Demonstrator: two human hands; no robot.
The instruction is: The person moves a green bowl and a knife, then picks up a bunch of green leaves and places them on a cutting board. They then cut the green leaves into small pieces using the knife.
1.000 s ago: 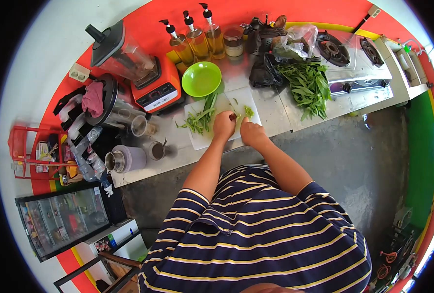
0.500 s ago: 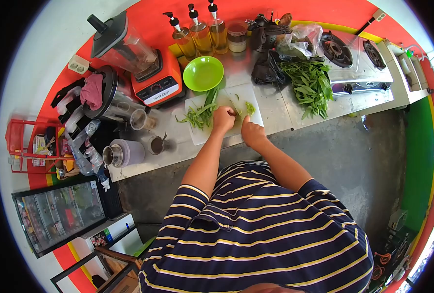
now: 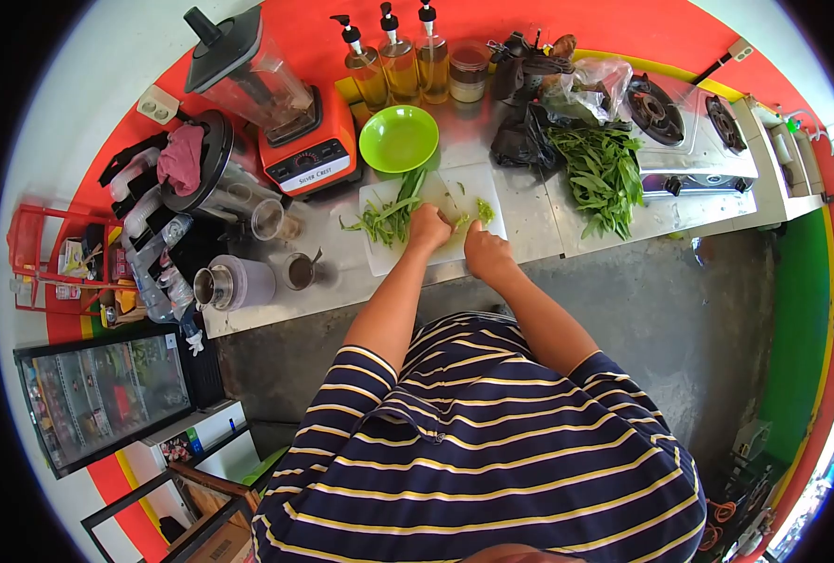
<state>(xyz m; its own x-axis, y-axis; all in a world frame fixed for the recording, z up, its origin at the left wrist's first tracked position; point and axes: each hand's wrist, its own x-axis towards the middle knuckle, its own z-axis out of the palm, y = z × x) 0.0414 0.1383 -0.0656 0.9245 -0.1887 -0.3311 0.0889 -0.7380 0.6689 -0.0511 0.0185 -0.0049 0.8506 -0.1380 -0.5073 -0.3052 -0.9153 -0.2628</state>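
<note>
A white cutting board (image 3: 433, 261) lies on the metal counter under both hands. My left hand (image 3: 429, 228) is closed, fingers curled down on green leafy stems (image 3: 389, 221) that spread to its left. My right hand (image 3: 486, 251) is a fist at the board's front edge, closed on what looks like a knife; its handle is hidden and the thin blade (image 3: 453, 199) barely shows against the board. Small chopped green pieces (image 3: 485, 211) lie just beyond the right hand. A bright green bowl (image 3: 398, 139) stands behind the board.
An orange blender (image 3: 309, 155) is at the back left, with pump bottles (image 3: 399, 70) beside it. A leafy green bunch (image 3: 597, 174) and black plastic bag (image 3: 522, 139) lie right, near the gas stove (image 3: 694, 155). A metal cup (image 3: 300, 271) and cylindrical container (image 3: 237, 283) stand left.
The whole view has shifted slightly. Both hands keep nearly the same place on the board, the right one turned a little closer to the left. The greens look much the same.
</note>
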